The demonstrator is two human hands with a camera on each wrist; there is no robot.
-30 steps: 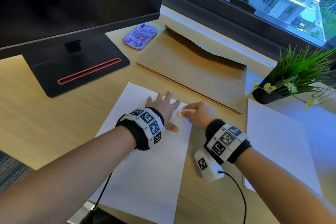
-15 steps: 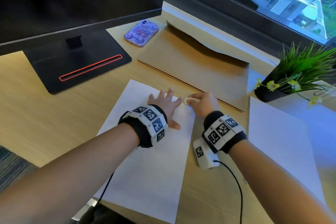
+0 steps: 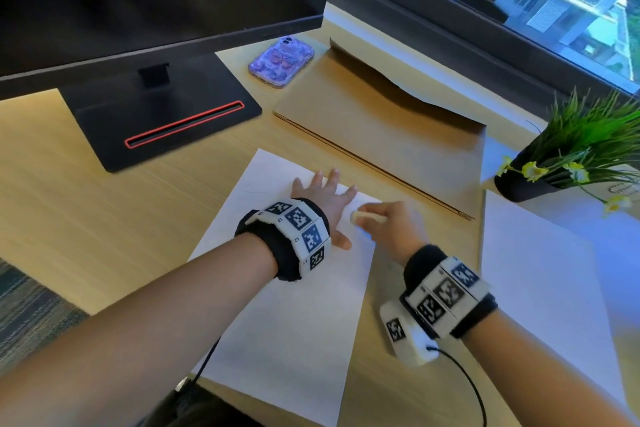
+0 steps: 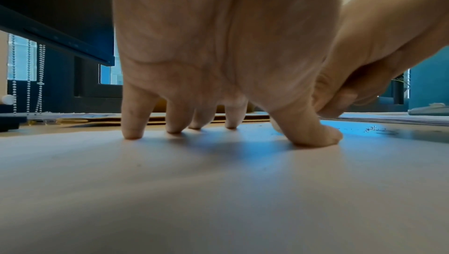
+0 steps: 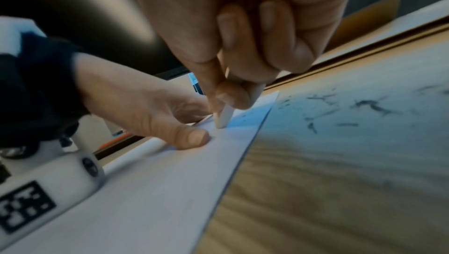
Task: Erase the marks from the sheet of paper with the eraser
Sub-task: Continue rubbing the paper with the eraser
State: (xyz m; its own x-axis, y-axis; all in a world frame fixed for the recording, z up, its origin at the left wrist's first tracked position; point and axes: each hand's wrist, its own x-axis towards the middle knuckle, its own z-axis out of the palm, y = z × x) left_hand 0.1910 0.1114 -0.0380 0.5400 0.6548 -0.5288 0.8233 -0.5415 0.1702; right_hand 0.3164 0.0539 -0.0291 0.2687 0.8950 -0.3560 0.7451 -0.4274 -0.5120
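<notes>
The left hand [image 3: 323, 198] lies flat with fingers spread, pinning the sheet [image 3: 287, 315]. The right hand [image 3: 391, 224] pinches the eraser [image 5: 224, 117], its tip touching the sheet's far right corner, just beside the left thumb.

Bare forearms ended in black wristbands [image 3: 284, 243] ringed with white blocks bearing black square-coded markers, a thin black cable [image 3: 464, 381] trailing from the right wrist's white camera housing [image 3: 405, 336].

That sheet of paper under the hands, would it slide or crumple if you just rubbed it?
Probably. The sheet of paper looks thin and floppy on smooth wood, which is likely why the left hand presses it flat. The eraser rubs near its edge, where it would likely buckle easily.
</notes>
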